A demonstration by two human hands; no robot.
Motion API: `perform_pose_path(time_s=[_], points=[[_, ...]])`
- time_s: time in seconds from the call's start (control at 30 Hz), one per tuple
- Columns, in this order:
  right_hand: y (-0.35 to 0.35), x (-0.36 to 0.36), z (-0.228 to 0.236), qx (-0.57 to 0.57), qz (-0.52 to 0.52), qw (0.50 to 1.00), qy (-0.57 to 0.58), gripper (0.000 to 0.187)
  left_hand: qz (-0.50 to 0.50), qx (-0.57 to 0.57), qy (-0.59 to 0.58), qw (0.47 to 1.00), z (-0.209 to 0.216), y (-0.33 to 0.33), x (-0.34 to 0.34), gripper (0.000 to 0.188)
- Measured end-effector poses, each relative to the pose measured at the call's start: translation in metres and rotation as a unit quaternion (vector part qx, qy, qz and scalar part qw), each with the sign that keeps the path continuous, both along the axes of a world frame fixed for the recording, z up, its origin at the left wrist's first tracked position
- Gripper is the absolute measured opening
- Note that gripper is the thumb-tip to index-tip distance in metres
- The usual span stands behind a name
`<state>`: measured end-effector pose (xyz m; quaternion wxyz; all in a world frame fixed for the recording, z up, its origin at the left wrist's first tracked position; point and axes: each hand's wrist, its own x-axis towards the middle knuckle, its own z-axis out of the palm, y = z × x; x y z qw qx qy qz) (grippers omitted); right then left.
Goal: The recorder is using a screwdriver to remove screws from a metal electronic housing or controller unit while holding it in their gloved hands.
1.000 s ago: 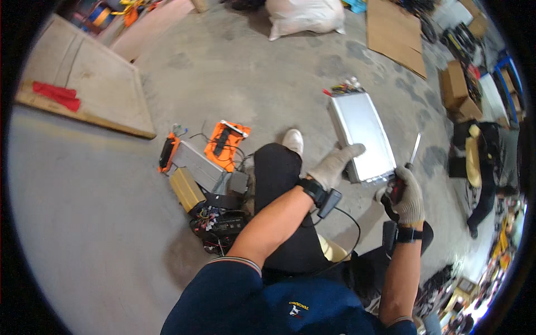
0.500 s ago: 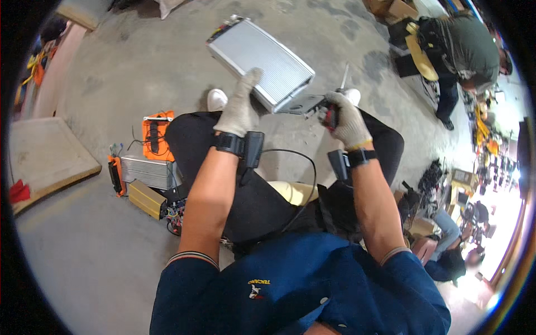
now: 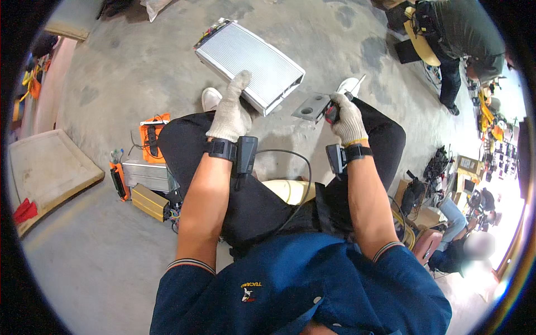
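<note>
My left hand (image 3: 230, 111), in a white knit glove, grips the near edge of a silver ribbed metal casing (image 3: 251, 61) that is held tilted above my knees. My right hand (image 3: 347, 117), also gloved, is closed on a screwdriver (image 3: 330, 113) with a red and black handle; its shaft points up and away. A small grey plate with holes (image 3: 311, 106) sits at the casing's right end, right beside my right hand. Both wrists carry black strapped devices joined by a cable.
On the concrete floor to my left lie an orange device (image 3: 152, 134), a silver finned unit (image 3: 144, 174), a yellow-brown box (image 3: 148, 201) and a wooden board (image 3: 44, 167). A person stands at the upper right (image 3: 458, 33); another sits at the lower right (image 3: 458, 245).
The view has swung so the casing and both hands now sit above my knees. The grey plate now shows at the casing's end. Both hands keep their grips.
</note>
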<state>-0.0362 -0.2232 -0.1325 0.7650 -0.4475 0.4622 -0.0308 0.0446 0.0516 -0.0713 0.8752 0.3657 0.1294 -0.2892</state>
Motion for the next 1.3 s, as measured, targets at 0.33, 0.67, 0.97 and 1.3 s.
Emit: perform_pose_path(time_s=[0.33, 0.67, 0.97, 1.3], points=[[-0.017, -0.039, -0.164, -0.135, 0.07, 0.954, 0.257, 0.021, 0.092, -0.012, 0.08, 0.992, -0.022, 0.001, 0.001, 0.061], [-0.017, -0.053, -0.241, -0.126, 0.08, 0.929, 0.34, 0.023, 0.021, 0.086, 0.128, 0.988, -0.003, -0.015, 0.007, 0.072], [-0.02, -0.056, -0.265, -0.1, 0.018, 0.942, 0.32, 0.01, 0.032, 0.158, 0.165, 0.973, -0.011, -0.016, 0.006, 0.071], [-0.008, -0.063, -0.213, -0.047, 0.009, 0.958, 0.283, 0.008, 0.028, 0.051, 0.124, 0.99, -0.01, -0.008, 0.006, 0.07]])
